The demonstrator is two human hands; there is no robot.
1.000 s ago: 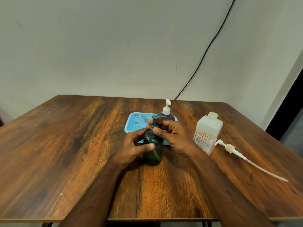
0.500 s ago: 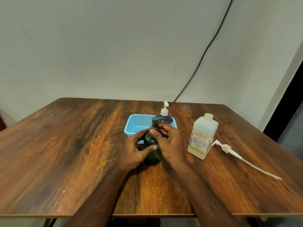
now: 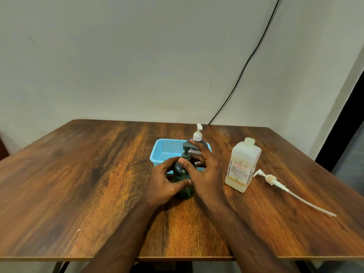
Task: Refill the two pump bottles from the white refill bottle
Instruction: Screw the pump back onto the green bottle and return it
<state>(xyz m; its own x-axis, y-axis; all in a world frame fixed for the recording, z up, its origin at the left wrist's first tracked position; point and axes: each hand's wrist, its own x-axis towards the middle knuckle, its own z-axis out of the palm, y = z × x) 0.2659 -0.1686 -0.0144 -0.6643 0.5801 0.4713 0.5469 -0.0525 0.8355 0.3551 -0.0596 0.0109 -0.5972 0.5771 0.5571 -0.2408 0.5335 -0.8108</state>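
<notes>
A dark green pump bottle [image 3: 184, 191] stands on the wooden table [image 3: 88, 184] just in front of a blue basket [image 3: 167, 147]. My left hand [image 3: 162, 183] grips its body from the left. My right hand [image 3: 207, 174] has its thumb on the bottle's neck, and its fingers reach behind the green pump head [image 3: 188, 145]. The second pump bottle, dark with a white pump [image 3: 198, 133], stands in the basket, its body mostly hidden by my right fingers. The white refill bottle [image 3: 243, 166] stands upright to the right, with no cap on it.
A loose white pump with a long dip tube [image 3: 270, 179] lies on the table right of the refill bottle. A black cable [image 3: 246, 64] runs down the wall behind. The table's front edge is close to me.
My right fingers have stretched further past the pump head, with the thumb staying at the neck. My left hand keeps its hold on the green bottle. The refill bottle has not moved.
</notes>
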